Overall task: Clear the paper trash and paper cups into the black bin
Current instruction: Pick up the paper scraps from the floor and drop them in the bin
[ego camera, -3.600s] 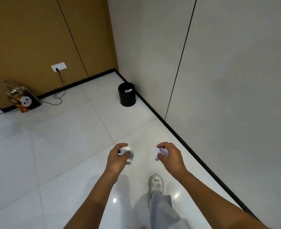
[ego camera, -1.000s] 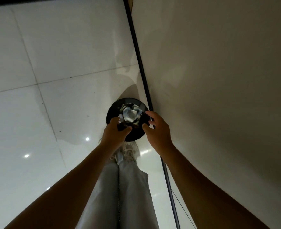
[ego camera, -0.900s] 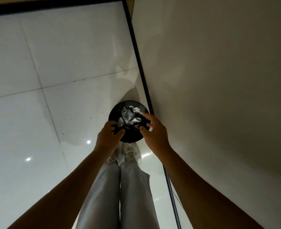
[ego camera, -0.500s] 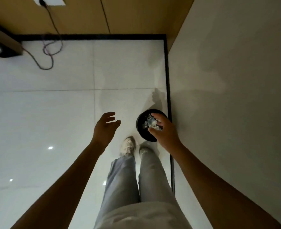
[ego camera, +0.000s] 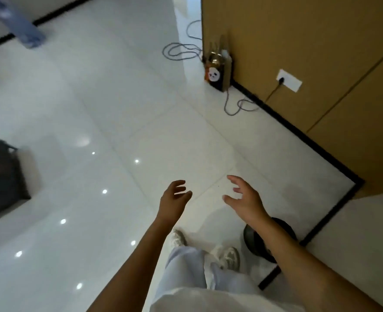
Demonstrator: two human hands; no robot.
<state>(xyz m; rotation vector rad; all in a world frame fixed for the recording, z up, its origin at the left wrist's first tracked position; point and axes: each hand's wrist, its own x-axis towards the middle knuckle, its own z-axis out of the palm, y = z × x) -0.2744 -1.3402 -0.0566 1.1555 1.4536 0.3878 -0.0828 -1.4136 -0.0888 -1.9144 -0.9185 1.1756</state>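
1. Hands: left hand (ego camera: 174, 202) and right hand (ego camera: 245, 200) are held open and empty above the floor (ego camera: 118, 131).
2. Black bin (ego camera: 257, 240) stands behind the right forearm, contents hidden.
3. No paper trash or cups are seen on the floor; completion cannot be confirmed.

Two bare hands, the left hand (ego camera: 173, 200) and the right hand (ego camera: 245, 199), both empty; one black bin (ego camera: 257, 242); two shoes (ego camera: 230, 257); one panda bag (ego camera: 217, 72); one wall socket (ego camera: 289, 80).
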